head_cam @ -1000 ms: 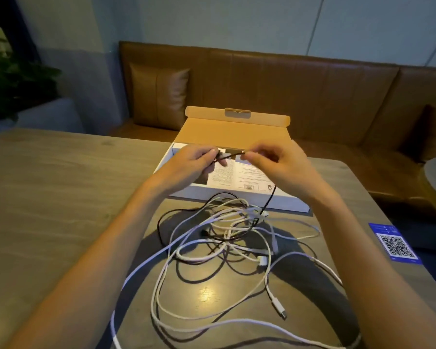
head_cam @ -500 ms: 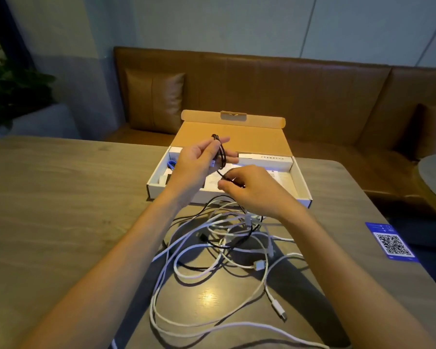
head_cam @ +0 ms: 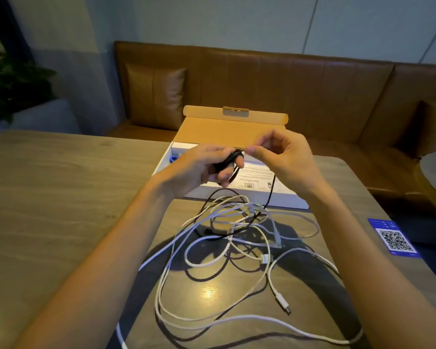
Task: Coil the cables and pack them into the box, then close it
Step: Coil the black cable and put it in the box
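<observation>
A black cable [head_cam: 271, 190] runs up from the tangle on the table to both hands. My left hand [head_cam: 202, 167] holds a small black coil of it wound round the fingers. My right hand [head_cam: 285, 157] pinches the same cable just right of that coil, above the box. The open box [head_cam: 282, 197] has white walls, a raised brown lid and a printed sheet inside. A pile of white cables [head_cam: 237, 238] lies tangled in front of the box, with the black cable's loose part threaded through it.
The wooden table [head_cam: 61, 197] carries a blue QR-code card [head_cam: 394, 239] near its right edge. A brown leather bench [head_cam: 287, 84] with cushions runs behind the table. A small blue item [head_cam: 173, 158] sits in the box's left end. A plant [head_cam: 10, 81] stands far left.
My right hand rose from beside the tangle up to the left hand's coil, drawing more black cable along. The left hand tilted lower over the box.
</observation>
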